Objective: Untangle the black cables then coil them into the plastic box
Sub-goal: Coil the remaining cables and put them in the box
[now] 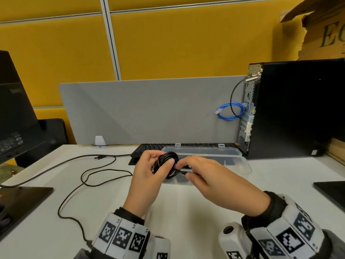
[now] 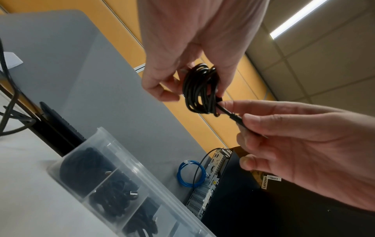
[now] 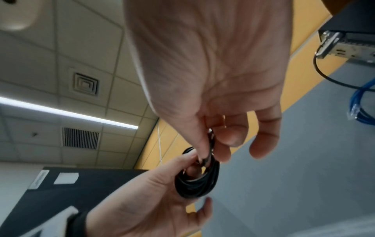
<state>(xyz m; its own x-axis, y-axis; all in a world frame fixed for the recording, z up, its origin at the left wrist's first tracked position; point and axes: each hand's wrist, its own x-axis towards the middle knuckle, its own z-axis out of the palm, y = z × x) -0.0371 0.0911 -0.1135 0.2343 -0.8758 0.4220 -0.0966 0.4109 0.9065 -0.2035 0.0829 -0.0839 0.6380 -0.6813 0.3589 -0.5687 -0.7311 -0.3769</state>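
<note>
A small coil of black cable [image 1: 166,163] is held up just in front of the clear plastic box [image 1: 242,163]. My left hand [image 1: 149,171] grips the coil, thumb on its front. In the left wrist view the coiled cable [image 2: 199,91] hangs between the thumb and fingers. My right hand [image 1: 201,172] pinches the cable's plug end [image 2: 233,116] at the coil's right side. The box [image 2: 113,144] has compartments that hold other coiled black cables. In the right wrist view the coil [image 3: 198,181] sits in the left palm under the right fingertips.
A loose black cable [image 1: 87,176] trails over the white desk on the left. A black keyboard [image 1: 149,147] lies behind the box. A computer tower [image 1: 291,109] with a blue network cable [image 1: 231,111] stands at the right. Monitors stand at the left, with a grey divider behind.
</note>
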